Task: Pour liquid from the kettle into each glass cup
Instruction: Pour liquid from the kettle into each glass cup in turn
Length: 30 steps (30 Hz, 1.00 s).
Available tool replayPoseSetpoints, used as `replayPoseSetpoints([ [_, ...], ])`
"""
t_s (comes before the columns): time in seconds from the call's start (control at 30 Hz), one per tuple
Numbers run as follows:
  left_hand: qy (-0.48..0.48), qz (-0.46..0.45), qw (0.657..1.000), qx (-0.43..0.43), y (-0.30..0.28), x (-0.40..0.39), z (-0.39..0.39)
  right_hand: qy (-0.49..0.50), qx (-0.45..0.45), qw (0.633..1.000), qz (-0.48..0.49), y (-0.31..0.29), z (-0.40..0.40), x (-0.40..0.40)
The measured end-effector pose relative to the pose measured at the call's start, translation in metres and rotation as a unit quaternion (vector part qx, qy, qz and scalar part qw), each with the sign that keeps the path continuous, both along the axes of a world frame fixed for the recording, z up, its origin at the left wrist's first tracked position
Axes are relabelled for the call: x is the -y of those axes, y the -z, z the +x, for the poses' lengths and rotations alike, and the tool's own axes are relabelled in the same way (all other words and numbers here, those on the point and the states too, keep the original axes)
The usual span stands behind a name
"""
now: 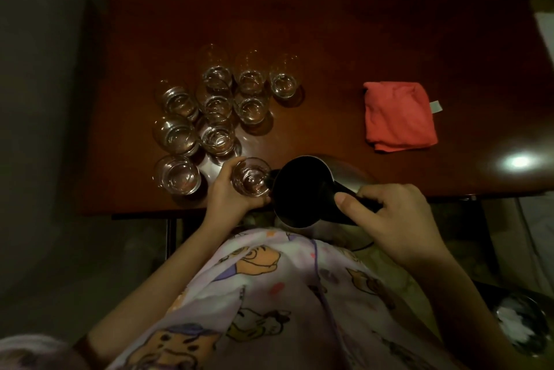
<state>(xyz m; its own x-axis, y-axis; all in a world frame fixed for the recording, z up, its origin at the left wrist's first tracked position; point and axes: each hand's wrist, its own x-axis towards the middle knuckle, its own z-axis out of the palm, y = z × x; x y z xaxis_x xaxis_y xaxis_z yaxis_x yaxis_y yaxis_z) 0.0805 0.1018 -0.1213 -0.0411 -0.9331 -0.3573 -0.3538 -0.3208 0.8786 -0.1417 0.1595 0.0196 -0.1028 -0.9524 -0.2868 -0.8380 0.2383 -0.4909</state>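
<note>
- Right now I am tipping the kettle (302,190) toward the glass cup (251,176) at the near edge of the surface (329,40), spout at the cup's right rim.
- My left hand (229,190) is wrapped around that cup, fingers (226,166) curled narrow about its left and near side, so it is steadied or slightly lifted; I cannot tell which.
- My right hand (389,219) is closed on the kettle's dark handle, thumb laid along the top, with the kettle body hanging partly over the near edge.
- The room is dim, and I cannot make out a stream or how full this cup is.
- To the left and farther back stands the cluster of other cups (215,106), close together, some touching. Several show glints that look like liquid, so I judge most are already filled, though I cannot confirm each one.
- By that reading this cup may be among the last; what is left is finishing it and setting it down by the group.
- A folded red cloth (400,116) lies well apart on the right, untouched.
</note>
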Motion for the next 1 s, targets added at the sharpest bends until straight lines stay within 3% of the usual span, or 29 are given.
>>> replayPoseSetpoints([
  [1.0, 0.025, 0.005, 1.0, 0.001, 0.005, 0.016, 0.008, -0.031, -0.05, 0.998, 0.025, -0.013, 0.009, 0.014],
])
